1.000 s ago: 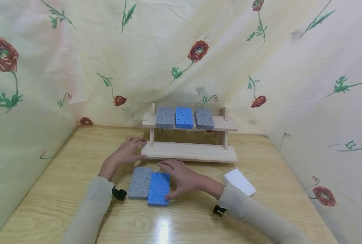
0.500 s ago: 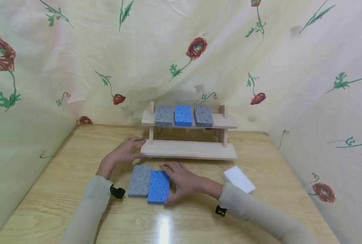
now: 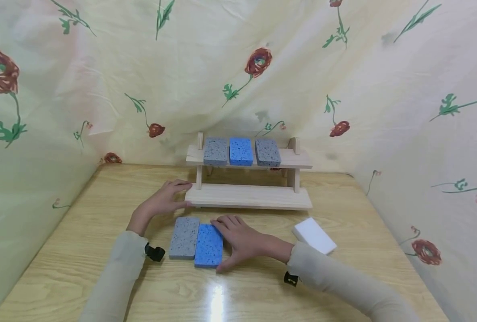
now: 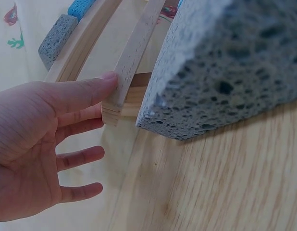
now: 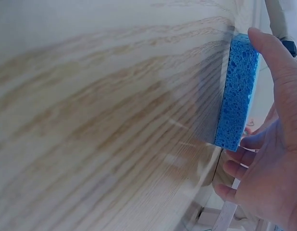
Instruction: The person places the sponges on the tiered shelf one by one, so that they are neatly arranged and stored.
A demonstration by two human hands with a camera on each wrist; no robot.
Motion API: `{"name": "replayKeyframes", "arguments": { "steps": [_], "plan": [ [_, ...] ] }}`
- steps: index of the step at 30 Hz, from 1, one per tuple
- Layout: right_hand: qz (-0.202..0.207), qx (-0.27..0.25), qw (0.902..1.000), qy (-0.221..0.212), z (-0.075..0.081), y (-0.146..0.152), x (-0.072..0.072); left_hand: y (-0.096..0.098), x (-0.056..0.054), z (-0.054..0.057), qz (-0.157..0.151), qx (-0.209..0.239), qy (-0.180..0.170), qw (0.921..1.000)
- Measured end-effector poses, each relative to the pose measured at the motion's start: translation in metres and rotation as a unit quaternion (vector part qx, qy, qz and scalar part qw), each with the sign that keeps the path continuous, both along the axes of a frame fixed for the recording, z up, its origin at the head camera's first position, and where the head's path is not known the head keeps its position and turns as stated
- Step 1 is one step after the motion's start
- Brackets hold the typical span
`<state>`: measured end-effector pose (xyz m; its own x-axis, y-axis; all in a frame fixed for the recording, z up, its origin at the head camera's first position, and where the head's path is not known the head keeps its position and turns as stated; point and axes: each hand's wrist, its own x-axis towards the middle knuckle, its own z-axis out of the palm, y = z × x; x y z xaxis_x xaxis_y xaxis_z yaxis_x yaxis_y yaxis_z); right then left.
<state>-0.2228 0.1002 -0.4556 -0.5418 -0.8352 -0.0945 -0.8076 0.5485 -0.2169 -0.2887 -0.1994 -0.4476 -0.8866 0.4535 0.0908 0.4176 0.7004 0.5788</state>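
Observation:
My left hand [image 3: 163,199] is at the left end of the two-tier wooden shelf [image 3: 248,197]. Its thumb and first fingers grip the end of the lower board, while the other fingers spread free in the left wrist view. On the table, my right hand [image 3: 241,241] spans a blue sponge [image 3: 208,250] lengthwise. Its thumb is at the near end and its fingers at the far end; the right wrist view shows this blue sponge [image 5: 237,91] between them. A grey sponge [image 3: 184,238] lies flat directly left of the blue one.
On the upper board lean a grey sponge [image 3: 216,151], a blue sponge [image 3: 241,151] and another grey sponge [image 3: 268,152]. A white block [image 3: 314,235] lies at the right, beyond the right forearm. Flower-patterned cloth [image 3: 141,67] surrounds the wooden table [image 3: 81,250].
My right thumb has shifted slightly down to the near end of the blue sponge. The left hand stays at the shelf end, and the whole head view has shifted a little.

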Motion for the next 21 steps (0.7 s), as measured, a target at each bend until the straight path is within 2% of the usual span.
{"name": "replayKeyframes", "arguments": {
  "steps": [7, 21],
  "plan": [
    [-0.009, 0.006, 0.9997, -0.02, 0.0011, 0.0007, -0.0026, -0.0014, -0.0022, -0.0006, -0.001, 0.001, -0.001, 1.0],
    [-0.02, 0.012, 0.9996, -0.014, 0.0022, -0.0032, -0.0012, -0.0035, -0.0036, -0.0029, -0.004, 0.002, -0.001, 1.0]
  ]
}}
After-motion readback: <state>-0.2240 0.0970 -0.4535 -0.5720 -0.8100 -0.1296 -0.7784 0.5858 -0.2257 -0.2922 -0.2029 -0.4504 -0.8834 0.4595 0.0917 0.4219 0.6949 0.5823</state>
